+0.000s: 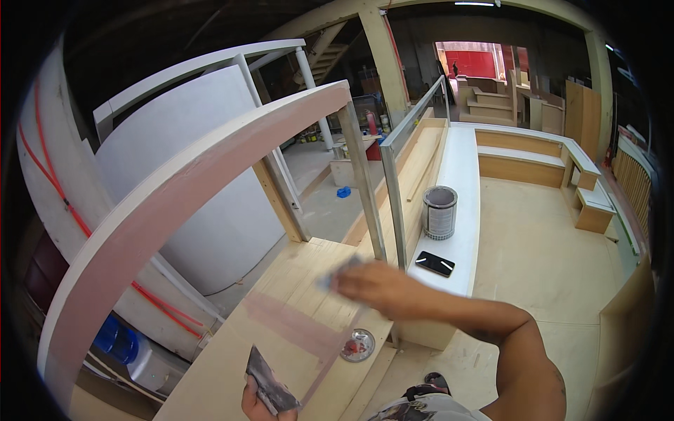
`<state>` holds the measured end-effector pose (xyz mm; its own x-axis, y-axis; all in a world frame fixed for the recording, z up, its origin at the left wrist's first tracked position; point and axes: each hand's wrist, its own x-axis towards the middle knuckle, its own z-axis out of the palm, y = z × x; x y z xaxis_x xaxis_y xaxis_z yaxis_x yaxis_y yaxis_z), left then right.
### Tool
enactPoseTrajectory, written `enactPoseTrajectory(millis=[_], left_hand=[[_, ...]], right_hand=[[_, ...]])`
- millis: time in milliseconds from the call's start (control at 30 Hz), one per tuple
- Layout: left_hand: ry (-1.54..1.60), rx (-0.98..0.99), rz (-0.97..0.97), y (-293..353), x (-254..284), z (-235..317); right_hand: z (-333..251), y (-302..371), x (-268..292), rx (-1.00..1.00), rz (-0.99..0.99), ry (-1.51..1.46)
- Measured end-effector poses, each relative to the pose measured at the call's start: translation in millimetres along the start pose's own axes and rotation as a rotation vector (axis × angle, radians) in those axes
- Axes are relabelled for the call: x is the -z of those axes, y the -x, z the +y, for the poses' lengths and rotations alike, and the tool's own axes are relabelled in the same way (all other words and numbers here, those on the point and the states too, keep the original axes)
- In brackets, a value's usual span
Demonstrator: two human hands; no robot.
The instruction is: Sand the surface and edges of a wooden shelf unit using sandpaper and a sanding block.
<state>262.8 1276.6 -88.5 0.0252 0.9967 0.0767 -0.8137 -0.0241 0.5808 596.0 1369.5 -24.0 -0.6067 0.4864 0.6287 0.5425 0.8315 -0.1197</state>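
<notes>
At the lower edge my left hand (254, 405) grips a putty knife (270, 384), its wide dark blade smeared with pinkish-grey filler. My right hand (368, 286), reaching in from the right, is closed around a grey-blue thing (337, 272) too blurred by motion to name. Both are over a pale wooden panel (316, 256), where a band of pinkish filler (295, 323) crosses the surface. Between the hands, a round shallow metal tin (358, 345) with red matter inside sits near the panel's right side.
A curved, pink-coated frame (189, 158) arches over the left, with posts (365, 182) beside my right hand. On a white ledge (460, 189) stand a grey can (439, 212) and a phone (435, 264). A water dispenser (151, 361) is lower left; stepped wooden units (523, 165) lie right.
</notes>
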Motion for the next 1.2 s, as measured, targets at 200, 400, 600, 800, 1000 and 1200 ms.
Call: enactPoseTrajectory(millis=[200,400,600,800,1000,1200], left_hand=[[0.038,0.107,0.094,-6,-27,-34],[-0.047,0.097,0.313,-9,-29,-58],[-0.048,0.113,0.295,-12,-32,-63],[0.022,0.08,0.324,-20,-55,-76],[0.155,0.084,0.247,-30,-56,-81],[0.35,0.18,-0.076,-30,-53,-63]], right_hand=[[113,-95,87,-0.185,0.947,0.155],[136,-130,80,-0.209,0.941,0.2],[86,-131,69,-0.182,0.901,0.229],[49,-132,62,-0.112,0.819,0.231],[17,-118,55,0.01,0.702,0.159],[-16,-46,13,0.446,0.368,-0.37]])
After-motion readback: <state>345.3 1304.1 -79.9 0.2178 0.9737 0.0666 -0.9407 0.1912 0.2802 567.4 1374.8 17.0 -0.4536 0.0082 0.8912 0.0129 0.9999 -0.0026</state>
